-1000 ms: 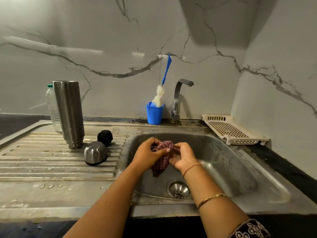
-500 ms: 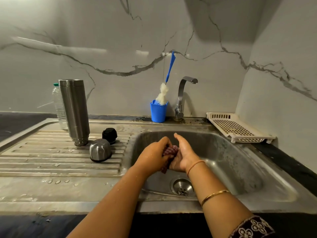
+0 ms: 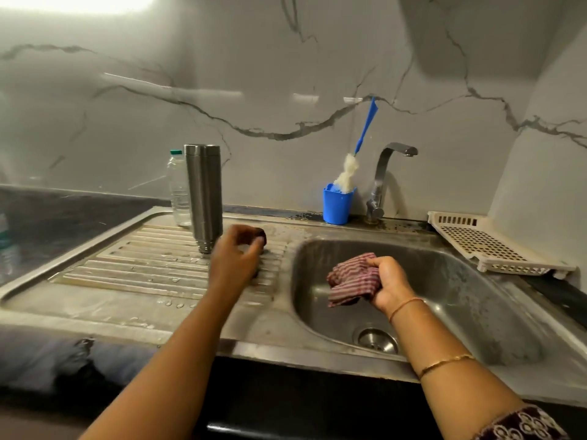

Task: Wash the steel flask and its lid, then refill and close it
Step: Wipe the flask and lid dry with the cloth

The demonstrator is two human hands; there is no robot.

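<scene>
1. Steel flask (image 3: 205, 195): upside down on the ribbed drainboard (image 3: 143, 265), mouth on the ribs, just in front of a clear plastic bottle (image 3: 178, 188).
2. Left hand (image 3: 236, 255): reaching over the drainboard right of the flask, fingers curled and partly apart around a dark cap (image 3: 261, 236); contact blurred, grip not determinable.
3. Right hand (image 3: 386, 284): above the sink basin (image 3: 476, 300), fist clamped on a bunched striped cloth (image 3: 352, 277).
4. Open room: bare ribs left of the left hand; basin floor free around the drain (image 3: 376, 339).
5. Rear ledge: blue cup (image 3: 338, 206) holding a bottle brush (image 3: 362, 144), tap (image 3: 386, 176) beside it, perforated cream tray (image 3: 489, 246) at the right corner.
6. Surroundings: veined marble-pattern walls, dark countertop.
</scene>
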